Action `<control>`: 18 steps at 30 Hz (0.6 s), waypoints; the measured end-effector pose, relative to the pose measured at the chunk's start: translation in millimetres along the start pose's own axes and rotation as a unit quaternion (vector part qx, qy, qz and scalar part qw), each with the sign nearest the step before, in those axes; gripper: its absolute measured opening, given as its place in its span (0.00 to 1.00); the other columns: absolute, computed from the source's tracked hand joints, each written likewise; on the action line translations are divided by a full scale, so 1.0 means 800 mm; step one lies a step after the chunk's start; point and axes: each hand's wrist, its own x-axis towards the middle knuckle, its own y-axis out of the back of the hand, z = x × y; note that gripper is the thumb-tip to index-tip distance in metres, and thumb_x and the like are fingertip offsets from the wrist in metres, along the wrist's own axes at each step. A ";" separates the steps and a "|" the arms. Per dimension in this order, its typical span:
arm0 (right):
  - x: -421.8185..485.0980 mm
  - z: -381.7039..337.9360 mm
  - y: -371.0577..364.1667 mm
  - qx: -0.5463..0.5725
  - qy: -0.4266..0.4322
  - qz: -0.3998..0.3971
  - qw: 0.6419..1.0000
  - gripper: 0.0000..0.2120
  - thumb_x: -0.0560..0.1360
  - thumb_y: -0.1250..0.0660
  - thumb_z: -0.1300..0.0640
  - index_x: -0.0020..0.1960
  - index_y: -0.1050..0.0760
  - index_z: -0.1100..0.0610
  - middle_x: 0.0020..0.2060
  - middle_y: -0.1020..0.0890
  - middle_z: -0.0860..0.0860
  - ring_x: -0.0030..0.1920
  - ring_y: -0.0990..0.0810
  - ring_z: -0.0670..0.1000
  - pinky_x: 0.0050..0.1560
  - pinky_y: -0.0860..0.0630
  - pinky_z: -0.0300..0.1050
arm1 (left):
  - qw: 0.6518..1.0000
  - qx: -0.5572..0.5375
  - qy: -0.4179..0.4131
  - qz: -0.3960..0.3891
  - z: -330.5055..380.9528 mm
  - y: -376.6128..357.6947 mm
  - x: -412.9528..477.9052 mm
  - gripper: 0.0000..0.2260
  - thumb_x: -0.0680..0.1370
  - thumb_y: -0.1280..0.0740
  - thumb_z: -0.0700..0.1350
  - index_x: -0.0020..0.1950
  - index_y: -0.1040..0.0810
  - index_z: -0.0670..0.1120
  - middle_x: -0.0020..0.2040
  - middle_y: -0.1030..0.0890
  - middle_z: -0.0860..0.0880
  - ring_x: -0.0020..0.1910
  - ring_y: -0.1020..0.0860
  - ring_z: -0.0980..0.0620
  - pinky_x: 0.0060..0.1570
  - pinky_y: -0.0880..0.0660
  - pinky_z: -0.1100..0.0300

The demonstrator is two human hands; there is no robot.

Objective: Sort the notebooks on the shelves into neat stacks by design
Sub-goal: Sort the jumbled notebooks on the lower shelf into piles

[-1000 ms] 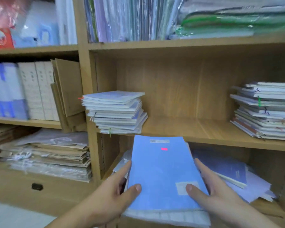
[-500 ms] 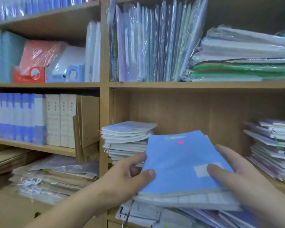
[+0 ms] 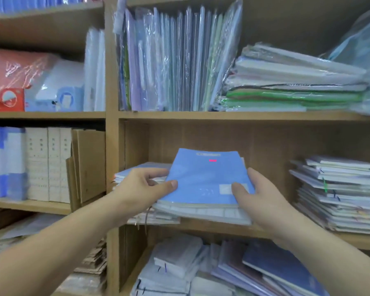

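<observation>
Wooden shelf (image 3: 212,228), blue-covered notebook stack (image 3: 203,178) in grip of left hand (image 3: 141,186) and right hand (image 3: 259,195).

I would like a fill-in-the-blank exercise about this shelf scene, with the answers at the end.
The left hand and the right hand hold a notebook stack whose top cover is ____.
The green packets lie on the shelf ____ this stack.
The brown cardboard stands to the ____ of the stack.
Missing words: blue; above; left.

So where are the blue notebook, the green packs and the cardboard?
blue notebook (image 3: 203,180): head view, cover centre.
green packs (image 3: 293,97): head view, front edge.
cardboard (image 3: 90,163): head view, flat face.
</observation>
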 end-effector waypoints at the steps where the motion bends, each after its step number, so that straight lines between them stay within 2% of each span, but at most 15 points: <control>1: 0.014 0.001 -0.013 -0.003 0.003 -0.006 1.000 0.09 0.83 0.39 0.59 0.51 0.27 0.44 0.47 0.20 0.34 0.37 0.24 0.25 0.32 0.31 0.23 | 1.000 0.012 0.006 0.009 -0.006 0.014 0.007 0.15 0.76 0.27 0.59 0.62 0.20 0.62 0.46 0.13 0.44 0.43 0.16 0.51 0.48 0.21 0.57; 2: 0.027 0.001 -0.027 -0.006 0.010 -0.011 1.000 0.08 0.83 0.39 0.59 0.54 0.26 0.45 0.49 0.18 0.37 0.39 0.22 0.28 0.33 0.30 0.24 | 1.000 0.017 0.005 0.019 -0.012 0.026 0.012 0.15 0.76 0.26 0.59 0.61 0.19 0.62 0.47 0.13 0.44 0.44 0.15 0.48 0.51 0.19 0.51; 3: 0.041 0.003 -0.042 -0.009 0.011 -0.019 1.000 0.08 0.83 0.38 0.58 0.57 0.25 0.47 0.50 0.17 0.39 0.41 0.20 0.31 0.33 0.30 0.24 | 0.999 0.018 0.007 0.036 -0.019 0.038 0.018 0.15 0.76 0.26 0.58 0.62 0.19 0.59 0.47 0.13 0.46 0.46 0.14 0.49 0.53 0.19 0.50; 6: 0.079 -0.006 -0.081 0.003 0.014 -0.028 1.000 0.07 0.83 0.38 0.56 0.60 0.25 0.49 0.51 0.17 0.39 0.42 0.20 0.36 0.33 0.30 0.24 | 0.995 0.014 0.008 0.098 -0.035 0.066 0.044 0.17 0.76 0.25 0.54 0.63 0.20 0.52 0.46 0.13 0.53 0.47 0.15 0.56 0.46 0.19 0.62; 8: 0.105 -0.021 -0.101 0.014 0.017 -0.021 1.000 0.05 0.84 0.38 0.57 0.56 0.30 0.47 0.46 0.25 0.34 0.41 0.24 0.37 0.35 0.32 0.20 | 0.988 0.003 0.017 0.151 -0.048 0.086 0.071 0.20 0.74 0.23 0.55 0.62 0.19 0.48 0.50 0.14 0.52 0.49 0.15 0.55 0.46 0.20 0.62; 10: 0.135 -0.032 -0.121 0.019 0.021 -0.016 0.999 0.11 0.84 0.37 0.55 0.66 0.29 0.51 0.42 0.31 0.36 0.48 0.24 0.42 0.39 0.35 0.21 | 0.981 -0.006 0.025 0.193 -0.061 0.105 0.096 0.24 0.71 0.22 0.57 0.62 0.19 0.47 0.52 0.16 0.49 0.51 0.17 0.53 0.44 0.22 0.60; 11: 0.151 -0.028 -0.131 0.014 0.015 -0.022 1.000 0.17 0.83 0.35 0.53 0.70 0.29 0.55 0.45 0.28 0.37 0.53 0.25 0.44 0.45 0.34 0.25 | 0.977 0.010 0.032 0.209 -0.068 0.112 0.107 0.23 0.71 0.22 0.58 0.61 0.19 0.48 0.52 0.16 0.49 0.51 0.18 0.53 0.46 0.22 0.60; 13: 0.171 -0.014 -0.151 -0.049 0.001 -0.042 0.998 0.28 0.81 0.33 0.45 0.75 0.32 0.59 0.61 0.22 0.45 0.64 0.25 0.48 0.62 0.31 0.36 | 0.970 0.090 0.046 0.222 -0.081 0.120 0.121 0.18 0.74 0.24 0.58 0.57 0.18 0.48 0.51 0.17 0.51 0.52 0.19 0.52 0.50 0.22 0.56; 15: 0.178 0.001 -0.163 -0.095 -0.001 -0.084 0.992 0.34 0.78 0.32 0.39 0.76 0.31 0.58 0.70 0.25 0.49 0.68 0.26 0.49 0.65 0.30 0.42 | 0.964 0.166 0.039 0.203 -0.092 0.119 0.120 0.11 0.80 0.30 0.55 0.52 0.15 0.49 0.45 0.16 0.52 0.49 0.18 0.51 0.51 0.21 0.55; 16: 0.177 0.003 -0.164 -0.096 -0.003 -0.104 0.990 0.36 0.76 0.32 0.36 0.76 0.31 0.57 0.72 0.26 0.48 0.69 0.27 0.48 0.65 0.31 0.41 | 0.964 0.188 0.021 0.186 -0.098 0.116 0.116 0.12 0.82 0.34 0.55 0.51 0.15 0.50 0.44 0.16 0.52 0.48 0.19 0.51 0.51 0.20 0.54; 18: 0.174 0.008 -0.164 -0.096 0.008 -0.148 0.984 0.44 0.72 0.31 0.32 0.79 0.35 0.55 0.75 0.31 0.46 0.73 0.31 0.47 0.68 0.34 0.40 | 0.959 0.237 -0.027 0.155 -0.109 0.110 0.104 0.16 0.83 0.39 0.58 0.55 0.15 0.51 0.50 0.17 0.53 0.52 0.20 0.54 0.55 0.22 0.54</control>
